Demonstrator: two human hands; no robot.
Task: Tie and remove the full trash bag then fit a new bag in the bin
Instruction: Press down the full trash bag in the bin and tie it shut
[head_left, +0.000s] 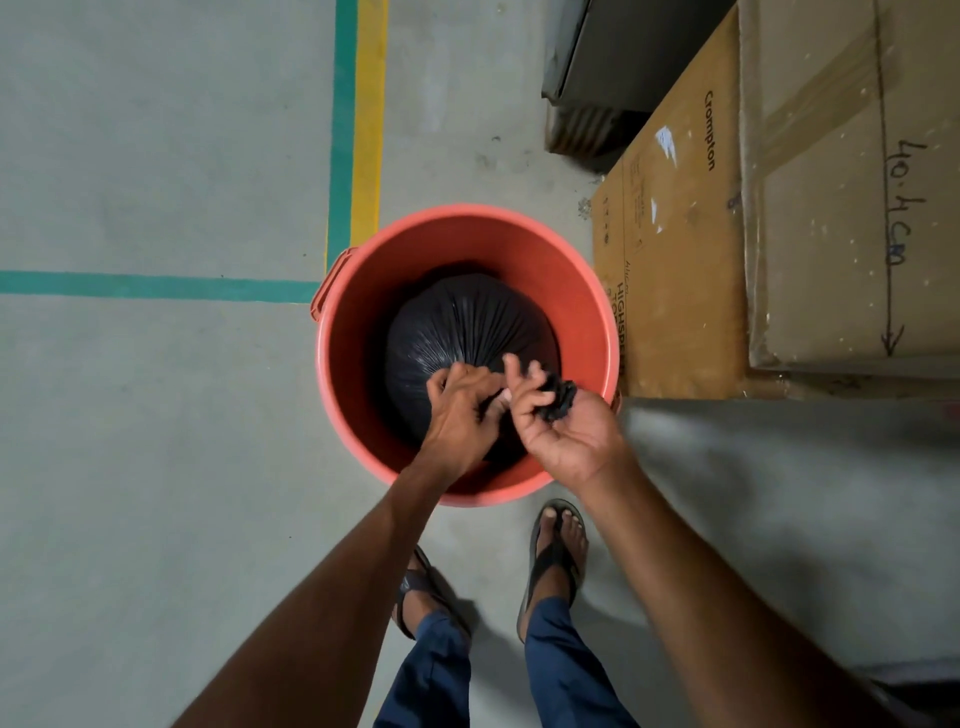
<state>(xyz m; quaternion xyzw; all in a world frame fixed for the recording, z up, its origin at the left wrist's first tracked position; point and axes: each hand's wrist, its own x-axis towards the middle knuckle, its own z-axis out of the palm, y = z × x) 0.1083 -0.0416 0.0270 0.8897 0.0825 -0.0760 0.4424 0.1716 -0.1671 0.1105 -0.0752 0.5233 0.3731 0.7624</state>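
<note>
Both hands work over the near side of an orange bin (343, 364). The black trash bag (462, 327) sits inside the bin, bulging, its plastic pleated and drawn toward the hands. The left hand (460, 410) is knuckles-up, fingers curled down and pinching the gathered neck of the bag right where the pleats meet. The right hand (561, 421) is just beside it, touching or nearly touching it, palm turned up, fingers partly curled around a bunched black wad of the bag's loose end (558, 397) (two fingers stick up free, the rest cup the plastic). Whether a knot is formed cannot be told; the hands hide it.

Beyond the hands the rest of the bag fills the bin's middle. To the right of the right hand, just beside the bin, stand cardboard boxes (680, 249), one printed "Crompton". Left of the left hand, well apart, run green and yellow floor lines (358, 119). Below the hands, two sandalled feet (556, 551) stand near the bin's closest edge.
</note>
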